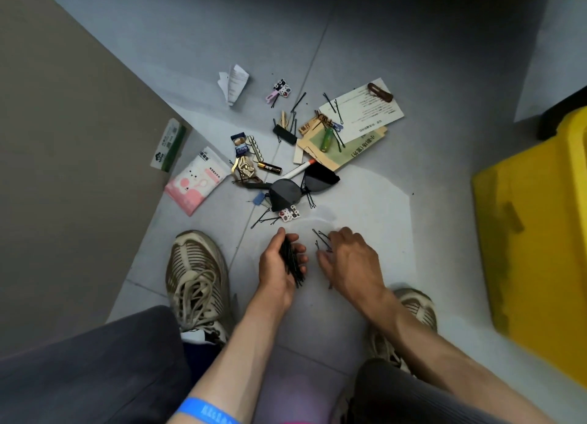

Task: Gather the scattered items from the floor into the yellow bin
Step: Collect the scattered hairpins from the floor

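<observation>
My left hand (275, 266) is cupped palm up, holding a bundle of black hairpins (292, 263). Just to its right, my right hand (351, 258) reaches down to the grey floor with bent fingers over a few loose hairpins (320, 236); whether it pinches one is hidden. The yellow bin (540, 233) stands at the right edge. Beyond my hands lies a scatter: black sunglasses (301, 187), a battery (270, 168), a white pen (298, 169), a green tube (327, 139), cards and papers (362, 112), a brown hair clip (379, 92), and a pink tissue pack (197, 180).
A beige wall or cabinet face (63, 138) runs along the left, with a green-and-white box (170, 146) at its foot. A folded receipt (233, 84) lies farther off. My two shoes (197, 280) flank my hands, and my knees fill the bottom.
</observation>
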Available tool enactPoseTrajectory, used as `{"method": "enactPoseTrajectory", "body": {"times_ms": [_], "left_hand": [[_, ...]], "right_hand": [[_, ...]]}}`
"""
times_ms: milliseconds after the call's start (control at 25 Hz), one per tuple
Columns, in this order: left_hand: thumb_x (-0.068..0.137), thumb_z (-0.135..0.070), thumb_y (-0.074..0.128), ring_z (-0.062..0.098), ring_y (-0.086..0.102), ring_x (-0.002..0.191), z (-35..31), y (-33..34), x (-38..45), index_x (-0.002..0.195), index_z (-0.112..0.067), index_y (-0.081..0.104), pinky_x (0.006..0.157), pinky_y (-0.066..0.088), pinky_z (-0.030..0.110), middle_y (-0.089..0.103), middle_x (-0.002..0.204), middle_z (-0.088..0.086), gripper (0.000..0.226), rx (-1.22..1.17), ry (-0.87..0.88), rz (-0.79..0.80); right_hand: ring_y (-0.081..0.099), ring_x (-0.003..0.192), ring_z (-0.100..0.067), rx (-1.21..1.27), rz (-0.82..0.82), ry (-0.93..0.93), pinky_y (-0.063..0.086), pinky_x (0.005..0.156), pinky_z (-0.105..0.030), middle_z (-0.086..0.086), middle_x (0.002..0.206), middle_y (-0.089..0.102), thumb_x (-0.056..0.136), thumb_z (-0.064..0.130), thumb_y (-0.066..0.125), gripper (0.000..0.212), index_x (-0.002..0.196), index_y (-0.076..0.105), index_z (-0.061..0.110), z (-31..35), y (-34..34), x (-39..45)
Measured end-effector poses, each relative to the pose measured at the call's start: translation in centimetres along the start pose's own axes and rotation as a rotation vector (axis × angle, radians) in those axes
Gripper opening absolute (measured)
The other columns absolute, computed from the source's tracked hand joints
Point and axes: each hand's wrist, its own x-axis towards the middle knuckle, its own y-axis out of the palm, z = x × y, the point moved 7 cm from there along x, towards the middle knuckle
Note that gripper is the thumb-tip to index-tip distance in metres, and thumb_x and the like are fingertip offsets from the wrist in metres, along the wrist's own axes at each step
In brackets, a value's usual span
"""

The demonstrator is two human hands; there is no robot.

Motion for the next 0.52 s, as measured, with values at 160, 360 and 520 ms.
{"method": "enactPoseTrajectory", "body": {"times_ms": [160,360,520], "left_hand": [[0.096,-0.040,0.048,0.014,0.054,0.048,0.6,-0.8,-0.2,0.086,-0.013,0.061,0.049,0.037,0.026,0.060,0.062,0.002,0.031,-0.017,-0.006,-0.005],[0.096,-0.039,0.048,0.014,0.055,0.049,0.3,-1.1,0.0,0.086,-0.013,0.062,0.048,0.039,0.026,0.061,0.062,0.002,0.031,-0.014,0.006,-0.022],[0.096,-0.037,0.049,0.017,0.059,0.056,0.4,-0.6,0.0,0.089,-0.012,0.062,0.053,0.042,0.027,0.063,0.068,0.004,0.030,0.003,0.020,-0.007]], "right_hand": [[0.063,0.082,-0.032,-0.116,0.007,-0.077,0.051,0.058,-0.037,-0.010,0.090,0.064,0.087,0.025,0.066,0.016,0.090,0.068,0.009,1.3,0.7,-0.3],[0.057,0.040,-0.028,-0.159,-0.056,-0.023,0.039,0.035,-0.026,-0.009,0.056,0.058,0.055,0.001,0.078,0.021,0.060,0.059,0.007,1.5,0.5,0.2],[0.067,0.067,-0.033,-0.077,0.071,0.097,0.044,0.055,-0.031,-0.012,0.078,0.067,0.075,0.017,0.061,0.012,0.081,0.062,0.006,0.1,0.9,1.6]]}}
